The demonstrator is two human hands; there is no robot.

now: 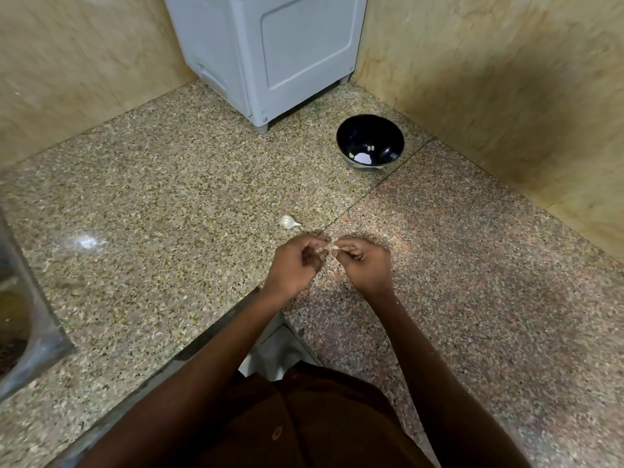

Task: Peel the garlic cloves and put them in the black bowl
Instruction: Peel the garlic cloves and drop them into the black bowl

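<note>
Nearest, a person in a brown shirt stands at the corner of a speckled granite counter [169, 184], both forearms reaching forward. The left hand [293, 265] and right hand [366, 263] meet just over the counter, fingers of both curled in, pinching a small pale garlic clove [329, 248] between the fingertips. Most of the clove is hidden; only a sliver of it or its skin shows. Step in hand, as I read it: peeling, skin being picked off with the thumbs. A few papery skin bits [329, 273] seem to lie on the counter right under the hands, hard to be sure.

Just beyond the hands, a garlic piece [288, 221], skin still on, lies alone on the counter. Farther back and right, the black bowl [388, 128] sits near the wall, with a few pale peeled cloves [362, 156] in its bottom. A grey appliance [270, 55] stands in the corner behind; a steel sink [23, 315] edge shows far left.

Next move likely needs the skin fully off, then a reach forward-right to drop the clove into the bowl.
</note>
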